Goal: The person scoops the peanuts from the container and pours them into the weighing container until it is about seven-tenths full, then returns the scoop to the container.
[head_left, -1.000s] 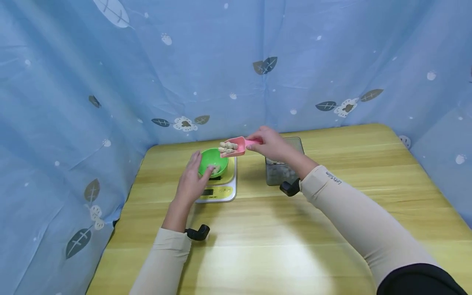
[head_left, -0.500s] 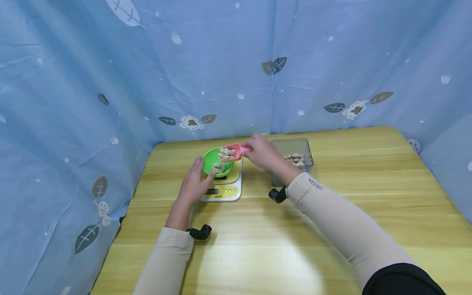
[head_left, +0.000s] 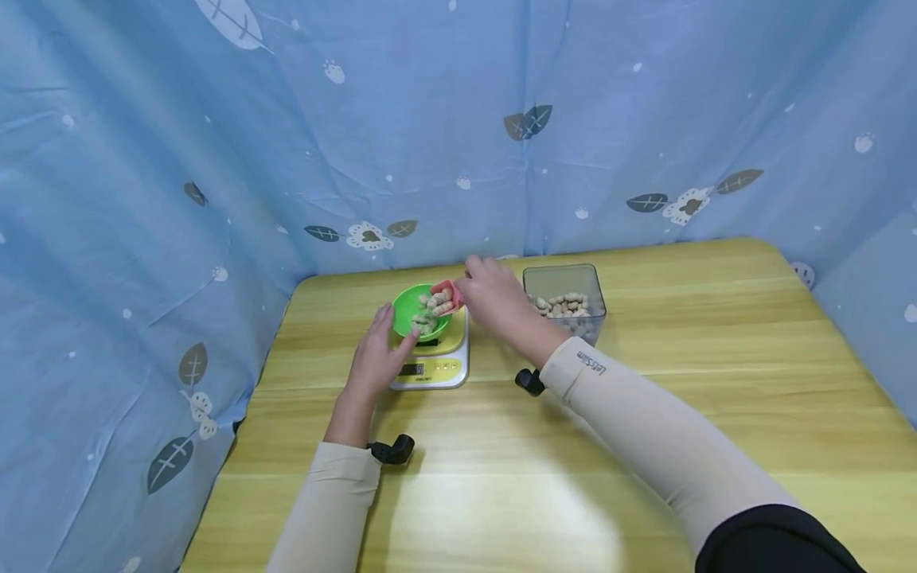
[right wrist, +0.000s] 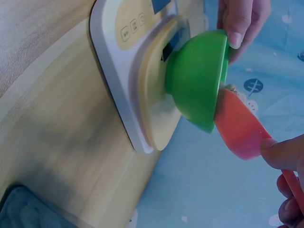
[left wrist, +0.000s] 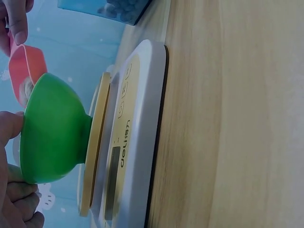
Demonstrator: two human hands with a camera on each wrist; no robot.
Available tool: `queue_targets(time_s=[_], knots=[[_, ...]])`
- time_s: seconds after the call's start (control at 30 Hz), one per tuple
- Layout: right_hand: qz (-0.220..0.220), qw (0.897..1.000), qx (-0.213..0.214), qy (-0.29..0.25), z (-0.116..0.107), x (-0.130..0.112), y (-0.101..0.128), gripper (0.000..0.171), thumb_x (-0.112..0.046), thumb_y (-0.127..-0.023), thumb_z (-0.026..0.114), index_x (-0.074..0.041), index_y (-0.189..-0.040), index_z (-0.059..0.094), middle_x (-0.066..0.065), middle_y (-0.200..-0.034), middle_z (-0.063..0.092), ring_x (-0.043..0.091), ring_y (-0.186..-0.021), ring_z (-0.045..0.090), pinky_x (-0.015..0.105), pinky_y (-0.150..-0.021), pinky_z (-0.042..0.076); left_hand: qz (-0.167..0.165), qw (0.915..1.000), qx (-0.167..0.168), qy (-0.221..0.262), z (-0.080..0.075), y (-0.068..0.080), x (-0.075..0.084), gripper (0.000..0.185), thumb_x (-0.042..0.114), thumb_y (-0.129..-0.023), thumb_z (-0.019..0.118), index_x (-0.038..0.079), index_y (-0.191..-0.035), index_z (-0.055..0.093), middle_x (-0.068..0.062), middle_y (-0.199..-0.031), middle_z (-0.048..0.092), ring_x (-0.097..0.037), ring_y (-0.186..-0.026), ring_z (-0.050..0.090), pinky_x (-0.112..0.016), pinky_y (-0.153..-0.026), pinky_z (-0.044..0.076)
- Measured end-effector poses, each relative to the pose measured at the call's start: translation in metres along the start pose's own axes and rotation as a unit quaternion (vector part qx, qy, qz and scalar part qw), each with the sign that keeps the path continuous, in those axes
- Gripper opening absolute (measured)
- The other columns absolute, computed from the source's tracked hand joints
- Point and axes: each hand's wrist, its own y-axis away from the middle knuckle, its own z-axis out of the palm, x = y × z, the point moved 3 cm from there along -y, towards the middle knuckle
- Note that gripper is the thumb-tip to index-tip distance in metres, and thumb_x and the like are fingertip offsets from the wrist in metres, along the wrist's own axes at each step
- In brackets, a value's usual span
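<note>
At the far left, a blue curtain (head_left: 236, 318) with leaves and pale flowers hangs in folds and runs on behind the table (head_left: 487, 493). The left sleeve (head_left: 325, 501) is beige, and a small black camera (head_left: 394, 450) sits at its cuff. The left hand (head_left: 376, 354) grips the bowl (left wrist: 54, 133), thumb on the near side of the rim and fingers round the other side.

The bowl is plain bright green, smooth and rounded, narrowing to a small foot, and it stands upright on the yellow platform of the scale (head_left: 462, 350). A few pale peanuts (head_left: 424, 325) in their shells lie inside it. The scale is white with a yellow front panel; "deli" is printed there, followed by Chinese characters. Beside the lettering are a dark display, its digits too blurred to read, and three buttons with marks too small to make out.

At the bowl's right edge is the scoop (right wrist: 240, 128), pink, its mouth towards the bowl and more peanuts in it. I cannot tell whether it touches the rim. The right hand (head_left: 494, 298) pinches its handle. Further right, a see-through grey box (head_left: 562, 278) holds many more peanuts. The right sleeve (head_left: 637, 418), also beige, bears dark lettering that reads "LetsSlim".
</note>
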Motion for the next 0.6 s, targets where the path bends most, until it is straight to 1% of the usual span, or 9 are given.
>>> queue_targets(time_s=[0.1, 0.13, 0.3, 0.4, 0.5, 0.6], knots=[[-0.008, 1.0, 0.004, 0.025, -0.002, -0.002, 0.001, 0.023, -0.003, -0.089, 0.064, -0.01, -0.109, 0.074, 0.006, -0.097, 0.053, 0.02, -0.081, 0.046, 0.031, -0.068, 0.047, -0.003, 1.0, 0.002, 0.004, 0.001, 0.0, 0.0, 0.08, 0.051, -0.098, 0.052, 0.005, -0.156, 0.023, -0.01, -0.165, 0.015, -0.032, -0.151, 0.017, -0.051, -0.122, 0.021], [-0.009, 1.0, 0.004, 0.027, -0.003, -0.002, 0.001, 0.023, -0.003, -0.09, 0.065, -0.01, -0.109, 0.074, 0.006, -0.097, 0.053, 0.02, -0.081, 0.046, 0.031, -0.067, 0.046, -0.004, 1.0, 0.002, 0.004, 0.001, 0.0, -0.001, 0.08, 0.052, -0.098, 0.052, 0.005, -0.156, 0.023, -0.009, -0.165, 0.015, -0.032, -0.151, 0.017, -0.052, -0.122, 0.02], [-0.005, 1.0, 0.007, 0.029, -0.005, -0.001, 0.002, 0.02, -0.009, -0.089, 0.069, -0.011, -0.109, 0.074, 0.005, -0.096, 0.053, 0.02, -0.08, 0.045, 0.029, -0.065, 0.044, -0.007, 0.9999, 0.004, 0.012, 0.001, 0.0, -0.002, 0.081, 0.053, -0.098, 0.051, 0.006, -0.157, 0.022, -0.007, -0.165, 0.014, -0.031, -0.151, 0.017, -0.052, -0.122, 0.02], [-0.002, 1.0, 0.01, 0.023, -0.008, 0.001, 0.003, 0.021, -0.009, -0.088, 0.071, -0.012, -0.108, 0.074, 0.005, -0.096, 0.055, 0.02, -0.08, 0.047, 0.029, -0.066, 0.045, -0.007, 0.9998, 0.005, 0.02, 0.001, 0.0, -0.002, 0.081, 0.054, -0.098, 0.051, 0.005, -0.156, 0.023, -0.007, -0.165, 0.014, -0.031, -0.151, 0.016, -0.052, -0.122, 0.019], [0.001, 1.0, 0.016, -0.001, -0.013, 0.006, 0.004, 0.02, -0.013, -0.09, 0.07, -0.011, -0.11, 0.074, 0.007, -0.096, 0.057, 0.021, -0.081, 0.05, 0.032, -0.07, 0.048, -0.006, 0.9998, 0.008, 0.019, 0.0, 0.001, 0.0, 0.082, 0.053, -0.098, 0.051, 0.003, -0.156, 0.023, -0.007, -0.166, 0.012, -0.03, -0.152, 0.015, -0.053, -0.122, 0.019], [0.012, 0.999, 0.02, -0.045, -0.022, 0.015, 0.008, 0.022, -0.021, -0.093, 0.068, -0.011, -0.112, 0.074, 0.008, -0.095, 0.058, 0.024, -0.083, 0.052, 0.037, -0.073, 0.047, 0.004, 0.9997, 0.019, 0.017, -0.002, 0.001, 0.005, 0.081, 0.051, -0.098, 0.052, 0.004, -0.156, 0.022, -0.005, -0.166, 0.011, -0.028, -0.152, 0.014, -0.052, -0.122, 0.019]])
